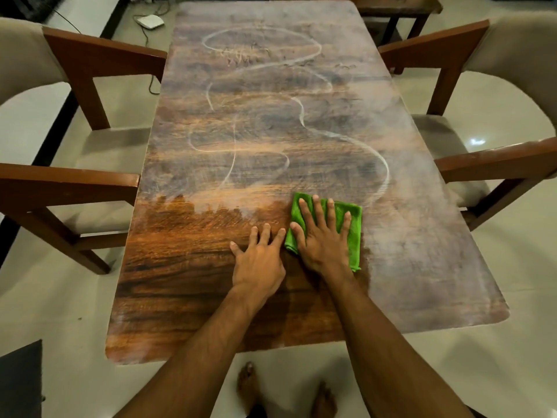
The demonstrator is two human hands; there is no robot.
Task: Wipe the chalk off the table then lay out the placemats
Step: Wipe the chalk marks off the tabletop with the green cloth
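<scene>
Light: indoor, warm, moderately dim; source direction unclear.
Glare: one small white hotspot on glossy floor (497, 125) at right; broad pale sheen over far end of surface (265, 16).
Shadows: soft, diffuse, pooled under chairs (99, 58); edges ill-defined.
Corners: dark at top left and bottom left.
Distortion: wide-angle; long surface edges bow, chairs lean outward toward frame sides.
Focus: centre crisp, wood grain legible; margins slightly soft.

The right hand (324, 236) presses a green cloth (352, 224) flat on the chalk-smeared table (187, 285); the left hand (259, 260) rests flat beside it, seemingly touching the cloth's edge.
</scene>
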